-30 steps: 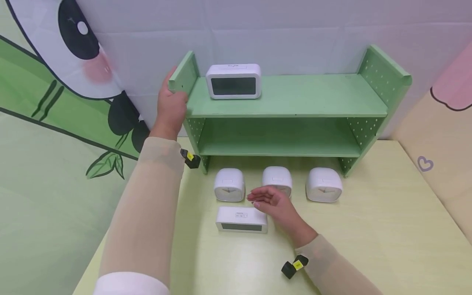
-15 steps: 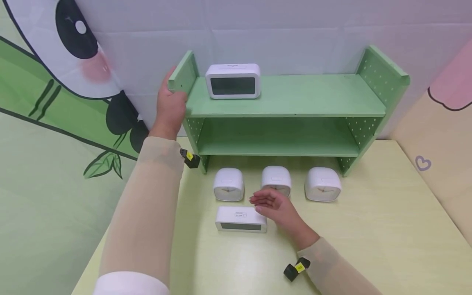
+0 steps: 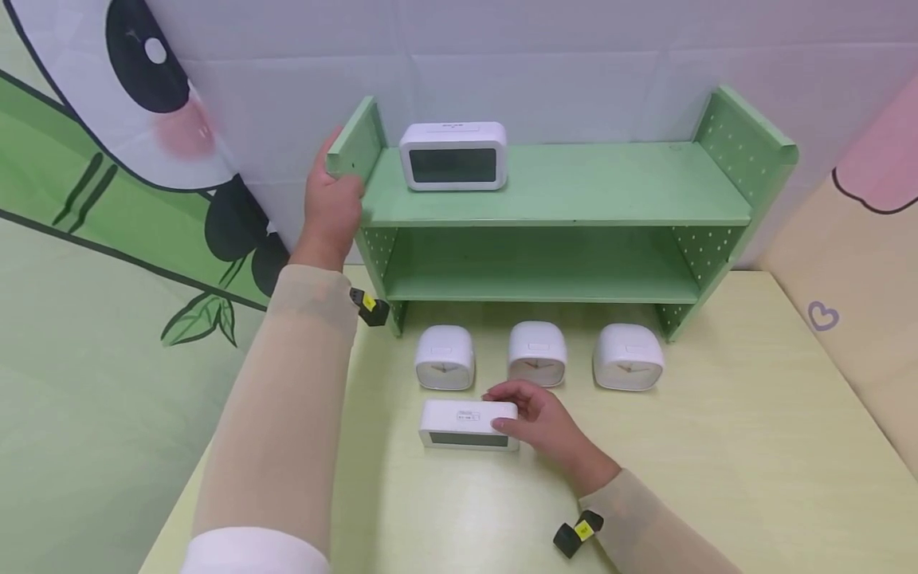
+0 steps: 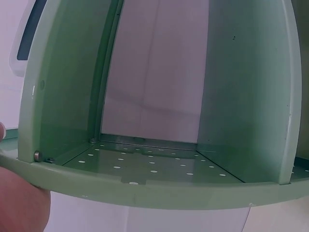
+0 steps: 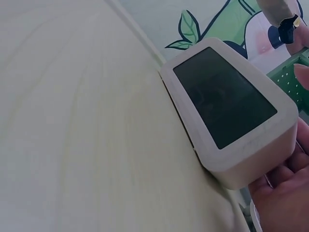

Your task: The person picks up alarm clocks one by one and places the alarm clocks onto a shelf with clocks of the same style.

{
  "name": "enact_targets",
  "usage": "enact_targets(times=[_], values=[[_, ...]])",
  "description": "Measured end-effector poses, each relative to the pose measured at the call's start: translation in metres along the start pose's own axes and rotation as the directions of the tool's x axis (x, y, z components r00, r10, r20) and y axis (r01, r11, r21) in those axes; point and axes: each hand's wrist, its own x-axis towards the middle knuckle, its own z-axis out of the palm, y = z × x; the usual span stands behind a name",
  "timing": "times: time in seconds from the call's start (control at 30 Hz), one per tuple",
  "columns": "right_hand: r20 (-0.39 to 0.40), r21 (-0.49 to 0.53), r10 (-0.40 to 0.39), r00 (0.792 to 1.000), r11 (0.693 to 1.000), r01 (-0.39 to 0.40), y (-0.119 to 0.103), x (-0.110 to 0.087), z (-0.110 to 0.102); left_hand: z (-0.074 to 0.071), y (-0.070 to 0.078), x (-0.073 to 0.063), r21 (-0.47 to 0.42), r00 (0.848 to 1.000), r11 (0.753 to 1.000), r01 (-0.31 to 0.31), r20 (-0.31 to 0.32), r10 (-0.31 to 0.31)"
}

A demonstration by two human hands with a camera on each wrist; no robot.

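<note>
In the head view my left hand [image 3: 331, 211] grips the upper left side panel of a green two-tier shelf [image 3: 566, 183], fingers behind the panel. Part of that hand shows at the left wrist view's lower left. My right hand [image 3: 541, 422] is at the right end of a white rectangular digital clock [image 3: 459, 414] on the table. Its fingers reach behind the clock and its thumb hovers over the top edge. In the right wrist view the thumb [image 5: 302, 75] stands apart from the clock's casing, and the dark screen [image 5: 224, 96] faces the camera.
A similar white digital clock [image 3: 453, 159] stands on the shelf's top tier, at the left. Three rounded white analog clocks, left [image 3: 445, 357], middle [image 3: 537, 355] and right [image 3: 628, 357], line the table [image 3: 753, 446] before the shelf. A cloth backdrop hangs behind.
My right hand has moved down and slightly right from above the clock to its right end, uncovering the middle analog clock's face. The left hand keeps its grip on the shelf.
</note>
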Motion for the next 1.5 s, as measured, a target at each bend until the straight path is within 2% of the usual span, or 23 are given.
enact_targets(times=[0.27,0.6,0.93,1.3,1.5], values=[[0.011,-0.040,0.036,0.999,0.999,-0.036,0.007,-0.003,-0.002,0.001,0.002,0.001,-0.009,1.000,1.000,-0.001,0.004,0.001],[0.026,-0.127,0.090,0.996,0.988,-0.086,0.013,-0.005,-0.006,0.002,0.004,0.001,0.023,1.000,1.000,0.008,0.010,-0.008],[0.032,-0.143,0.063,0.998,0.988,-0.058,0.017,0.000,-0.006,0.000,0.008,0.001,0.027,1.000,1.000,0.012,-0.002,-0.012],[0.005,-0.159,0.062,0.998,0.985,-0.061,0.018,-0.009,-0.008,0.004,-0.001,-0.001,0.007,1.000,1.000,-0.015,0.025,0.015],[0.037,-0.129,0.032,0.999,0.991,-0.027,0.012,-0.010,-0.005,0.000,-0.001,-0.003,0.032,1.000,0.999,-0.004,0.007,0.004]])
